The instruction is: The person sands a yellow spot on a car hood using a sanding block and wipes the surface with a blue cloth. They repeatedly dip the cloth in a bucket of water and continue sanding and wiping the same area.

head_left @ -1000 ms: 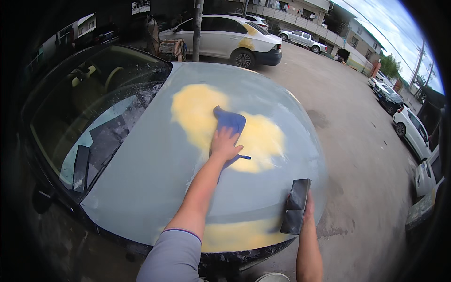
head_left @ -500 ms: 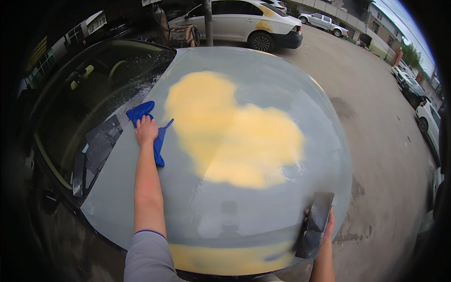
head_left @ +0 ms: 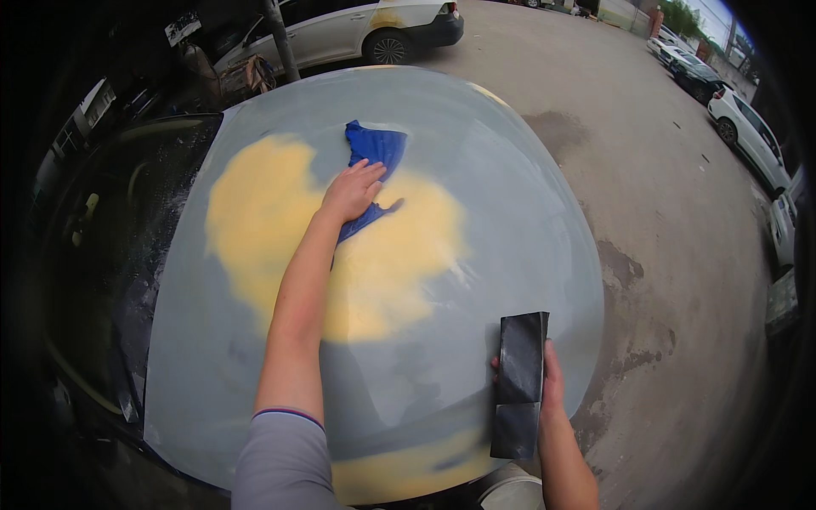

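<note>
Right grip (head_left: 552,387) seemingly wraps the black block (head_left: 520,364), long axis pointing forward; left grip (head_left: 351,192) spreads flat on blue cloth (head_left: 379,148).

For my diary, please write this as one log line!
left hand: on blue cloth; right hand: holding black block; cloth: on grey-and-yellow hood

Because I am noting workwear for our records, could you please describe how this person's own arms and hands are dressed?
The left hand and right hand are ungloved, and no watch shows on either wrist. The left arm wears a short grey sleeve with a narrow, dark bluish-purple trim at its hem. The right sleeve is out of view.
</note>
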The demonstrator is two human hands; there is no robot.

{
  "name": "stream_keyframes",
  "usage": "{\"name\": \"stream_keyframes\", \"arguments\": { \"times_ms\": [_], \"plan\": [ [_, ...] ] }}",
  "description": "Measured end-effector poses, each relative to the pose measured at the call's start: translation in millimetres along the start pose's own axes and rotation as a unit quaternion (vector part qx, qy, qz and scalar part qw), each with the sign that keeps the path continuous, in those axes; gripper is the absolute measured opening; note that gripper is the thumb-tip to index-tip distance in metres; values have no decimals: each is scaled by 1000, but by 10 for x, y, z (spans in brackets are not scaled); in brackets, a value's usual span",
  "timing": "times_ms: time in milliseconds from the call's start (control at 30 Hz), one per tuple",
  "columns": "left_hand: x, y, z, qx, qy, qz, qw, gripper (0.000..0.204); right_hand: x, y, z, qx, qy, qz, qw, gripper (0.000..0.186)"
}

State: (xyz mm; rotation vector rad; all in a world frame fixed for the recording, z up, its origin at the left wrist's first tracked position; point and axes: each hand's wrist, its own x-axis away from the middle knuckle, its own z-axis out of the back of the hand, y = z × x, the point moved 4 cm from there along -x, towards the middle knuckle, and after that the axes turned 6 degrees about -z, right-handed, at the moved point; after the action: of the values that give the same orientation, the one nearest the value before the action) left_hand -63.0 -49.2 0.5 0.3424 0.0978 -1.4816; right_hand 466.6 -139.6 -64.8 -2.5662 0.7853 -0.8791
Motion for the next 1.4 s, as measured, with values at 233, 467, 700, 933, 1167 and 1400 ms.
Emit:
{"name": "stream_keyframes", "arguments": {
  "times_ms": [233, 467, 700, 933, 1167, 1400],
  "plan": [
    [920, 1243, 140, 104, -76, -262, 956, 47, -70, 11, 80, 81, 39, 33, 995, 71],
    [2599, 1595, 606, 138, -169, -286, 933, 44, 11, 22, -76, 56, 4, 34, 998, 69],
    [4355, 649, 1467, 116, -110, -31, 987, 38, -93, -16, 67, 52, -17, 50, 997, 70],
    [4901, 954, 1703, 146, 181, 208, 950, 26, -185, 302, -535, 132, 60, 147, 979, 51],
    [4079, 2452, 653, 670, 63, 215, 707, 84, 144, 1439, -2450, 361, 26, 276, 890, 52],
    [3991, 1354, 699, 652, 295, 226, 661, 61, -577, 1367, -2133, 726, -12, 370, 579, 70]
  ]
}}
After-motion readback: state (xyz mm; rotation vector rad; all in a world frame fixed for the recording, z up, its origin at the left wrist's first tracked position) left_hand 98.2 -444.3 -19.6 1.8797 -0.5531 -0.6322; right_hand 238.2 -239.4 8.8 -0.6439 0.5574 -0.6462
